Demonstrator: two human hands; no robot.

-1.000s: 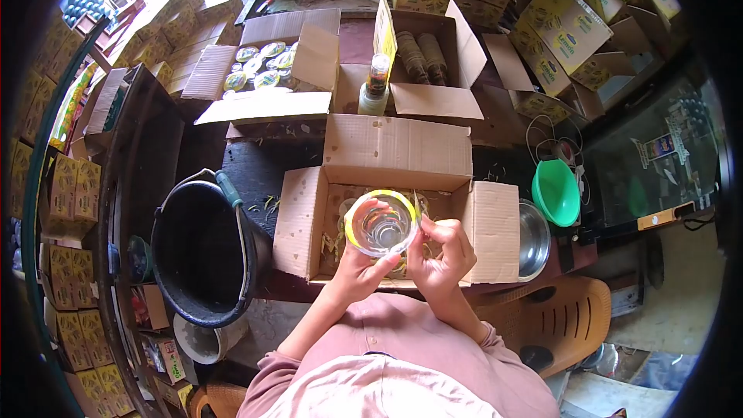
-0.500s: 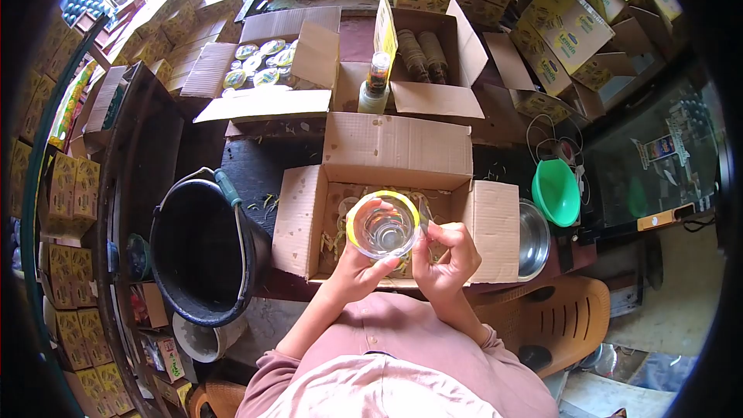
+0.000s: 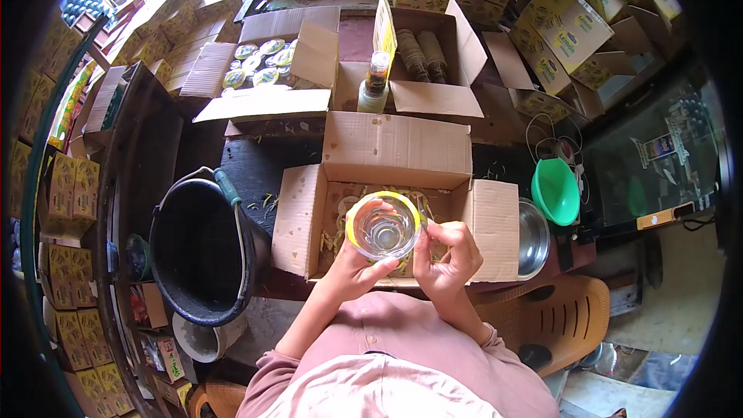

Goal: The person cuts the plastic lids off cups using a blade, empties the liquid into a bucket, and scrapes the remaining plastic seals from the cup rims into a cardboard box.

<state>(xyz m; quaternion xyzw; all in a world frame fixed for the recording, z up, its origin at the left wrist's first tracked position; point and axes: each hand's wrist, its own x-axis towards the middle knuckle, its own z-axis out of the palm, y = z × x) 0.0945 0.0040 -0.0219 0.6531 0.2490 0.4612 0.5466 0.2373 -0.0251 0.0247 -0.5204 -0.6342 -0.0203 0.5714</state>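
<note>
A clear plastic cup with a yellow rim is held over an open cardboard box, its mouth facing up toward me. My left hand wraps round the cup's left side and underside. Against the right edge of the rim, my right hand pinches a small thin dark blade; its handle end is hidden by the fingers. Thin yellowish trimmings lie inside the box below the cup.
A black bucket stands left, a steel bowl and green basin right. Behind are a carton of lidded cups, a bottle and a carton holding stacked cups. An orange chair is at lower right.
Both hands stay almost in place. The blade at the cup's right rim has shifted very slightly, and the cup is held as before.
</note>
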